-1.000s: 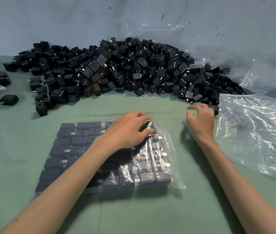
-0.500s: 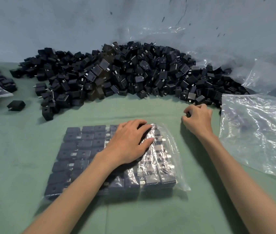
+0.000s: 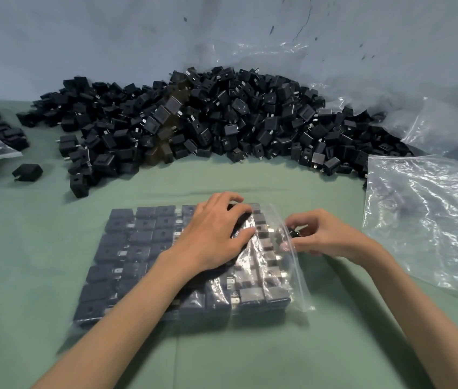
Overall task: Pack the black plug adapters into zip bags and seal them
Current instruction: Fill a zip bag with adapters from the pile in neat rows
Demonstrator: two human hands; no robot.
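The zip bag (image 3: 292, 276), packed with rows of adapters, lies flat mid-table (image 3: 250, 357) toward the front edge, with its open mouth running front-to-back along its right side. The left hand (image 3: 213, 237) presses spread-fingered on the bag's top. The right hand (image 3: 326, 238), nearer the mouth, pinches one black adapter (image 3: 295, 232) right at that opening. The push probably goes leftward into the last column, with the loose pile (image 3: 208, 122) along the far edge and the empty bags (image 3: 424, 217) lying to the right.
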